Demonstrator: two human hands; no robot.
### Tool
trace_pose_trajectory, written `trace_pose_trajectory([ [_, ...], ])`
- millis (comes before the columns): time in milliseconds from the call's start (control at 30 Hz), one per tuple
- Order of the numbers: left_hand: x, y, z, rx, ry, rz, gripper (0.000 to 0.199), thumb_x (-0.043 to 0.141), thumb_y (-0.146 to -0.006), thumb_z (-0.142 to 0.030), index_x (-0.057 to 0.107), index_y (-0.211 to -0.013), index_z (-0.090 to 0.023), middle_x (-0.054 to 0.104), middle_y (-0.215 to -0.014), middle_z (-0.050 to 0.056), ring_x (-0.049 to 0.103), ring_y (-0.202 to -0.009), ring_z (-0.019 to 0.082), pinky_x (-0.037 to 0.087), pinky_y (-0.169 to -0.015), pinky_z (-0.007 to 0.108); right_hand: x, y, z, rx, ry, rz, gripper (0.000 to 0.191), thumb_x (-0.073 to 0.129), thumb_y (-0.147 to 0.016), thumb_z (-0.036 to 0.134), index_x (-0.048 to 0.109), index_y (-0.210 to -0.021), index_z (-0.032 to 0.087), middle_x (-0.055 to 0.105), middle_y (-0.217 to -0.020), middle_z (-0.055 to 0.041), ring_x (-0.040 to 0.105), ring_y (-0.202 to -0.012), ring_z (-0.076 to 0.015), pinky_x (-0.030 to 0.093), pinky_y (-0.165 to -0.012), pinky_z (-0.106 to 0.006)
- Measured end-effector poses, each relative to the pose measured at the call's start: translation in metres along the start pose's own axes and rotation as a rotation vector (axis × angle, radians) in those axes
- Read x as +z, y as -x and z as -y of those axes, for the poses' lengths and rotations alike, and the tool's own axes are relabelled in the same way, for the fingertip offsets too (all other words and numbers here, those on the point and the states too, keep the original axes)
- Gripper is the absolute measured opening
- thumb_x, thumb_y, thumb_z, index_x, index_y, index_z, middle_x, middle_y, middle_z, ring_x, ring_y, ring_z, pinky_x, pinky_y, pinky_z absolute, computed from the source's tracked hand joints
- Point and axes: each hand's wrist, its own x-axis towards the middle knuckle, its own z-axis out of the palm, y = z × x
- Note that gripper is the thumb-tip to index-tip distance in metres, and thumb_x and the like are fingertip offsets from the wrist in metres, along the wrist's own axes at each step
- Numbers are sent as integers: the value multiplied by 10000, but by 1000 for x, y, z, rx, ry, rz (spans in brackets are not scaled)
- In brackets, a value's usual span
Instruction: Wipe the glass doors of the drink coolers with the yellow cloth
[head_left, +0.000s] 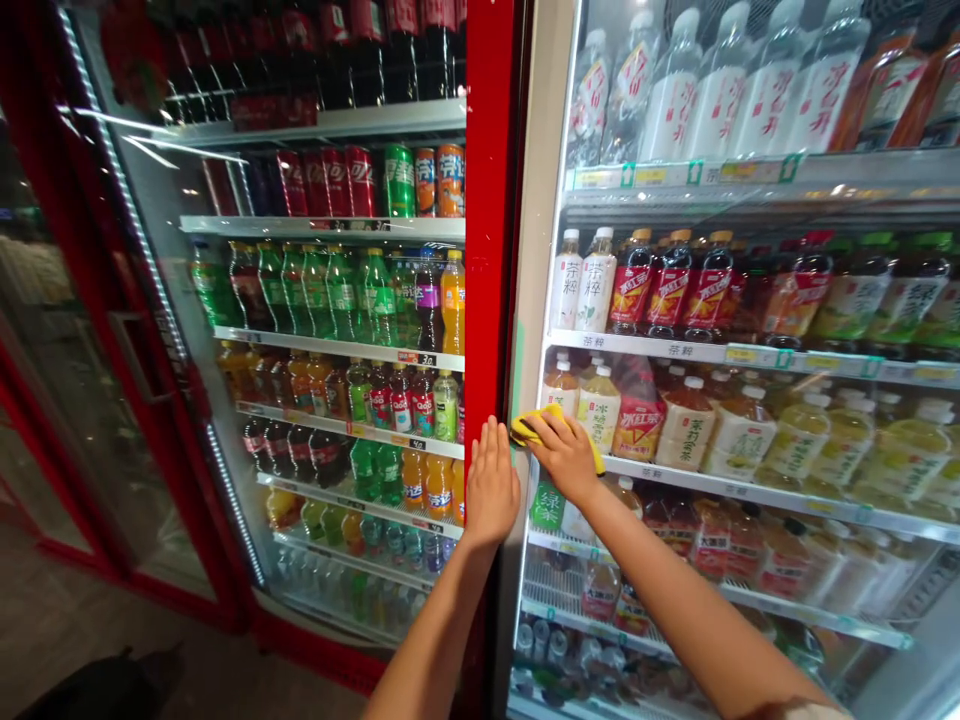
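Observation:
My left hand point(492, 488) lies flat with straight fingers against the edge of the red fridge frame point(487, 220), holding nothing. Just right of it, my right hand point(568, 460) is closed over a yellow cloth point(553, 412) with a dark edge. The cloth presses on the pale door frame point(529, 300) of the right-hand fridge. A greenish strip point(517, 360) runs along that frame above my hands. Part of the cloth is hidden under my right palm and fingers.
Behind glass on the left, shelves hold cola cans point(361, 180) and green soda bottles point(341, 290). The right fridge holds water bottles point(724, 95) and tea bottles point(709, 285). Another red-framed door point(82, 440) stands at far left, above the dark floor point(45, 590).

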Motion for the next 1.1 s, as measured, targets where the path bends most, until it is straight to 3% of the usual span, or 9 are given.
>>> trace_pose_trajectory([
  [200,-8,-13,4,21,0,-11,858,427,-925,-76,-32,-1644,-163,181,-1706,186,125,-1587,283,291,-1257,557,-4,-39,-31,128,-4,-79,226,611,-992,194,749,-1129,310,676,-1397,-15,542,-1352,-204,281,-1218,-454],
  [333,-9,-15,3,20,3,-15,858,422,-935,-81,-55,-1643,-173,166,-1708,188,123,-1586,292,290,-1255,568,-8,-11,-8,199,-17,-62,215,587,-996,183,752,-1112,258,660,-1416,-51,456,-1445,-226,282,-1237,-497],
  [433,-9,-14,2,35,12,-10,864,416,-939,-80,-75,-1641,-189,168,-1708,182,146,-1582,297,300,-1247,581,-1,-10,7,133,-75,-13,187,593,-996,195,755,-1061,260,664,-1412,-28,454,-1452,-208,232,-1275,-502],
  [600,-8,-24,-7,56,47,3,880,414,-931,-74,-101,-1637,-182,127,-1710,192,120,-1583,308,300,-1239,601,-5,-44,-25,212,-60,24,291,551,-1010,174,720,-1203,313,588,-1501,-9,407,-1492,-209,135,-1298,-549],
  [667,-6,-26,-11,60,60,15,875,423,-933,-80,-87,-1638,-171,118,-1709,196,107,-1583,309,289,-1241,604,-13,-34,-31,311,-51,13,351,549,-1001,158,689,-1280,319,542,-1543,-35,342,-1530,-227,147,-1286,-578],
  [767,-2,-24,-13,64,65,30,865,447,-935,-90,-49,-1641,-147,120,-1706,203,106,-1583,305,275,-1249,590,-21,5,-14,410,4,-15,355,574,-994,201,666,-1325,290,527,-1551,-91,282,-1556,-259,198,-1263,-604],
  [900,4,-20,-10,78,69,35,864,452,-933,-90,-35,-1643,-153,125,-1707,199,116,-1582,305,284,-1250,580,-16,29,6,243,-23,59,310,556,-991,156,711,-1225,288,601,-1487,-54,346,-1528,-230,228,-1267,-567],
  [1000,10,-26,-13,105,77,27,866,444,-944,-98,-66,-1641,-164,118,-1708,198,112,-1581,308,284,-1248,590,-16,7,-16,208,-16,74,332,573,-979,143,706,-1238,304,571,-1518,-39,345,-1527,-232,208,-1272,-566],
  [1100,16,-31,-22,131,80,16,873,445,-952,-107,-92,-1638,-172,108,-1709,192,124,-1579,313,294,-1245,589,-27,-3,-44,325,12,53,475,547,-959,84,648,-1345,342,500,-1578,-39,292,-1552,-242,185,-1272,-598],
])
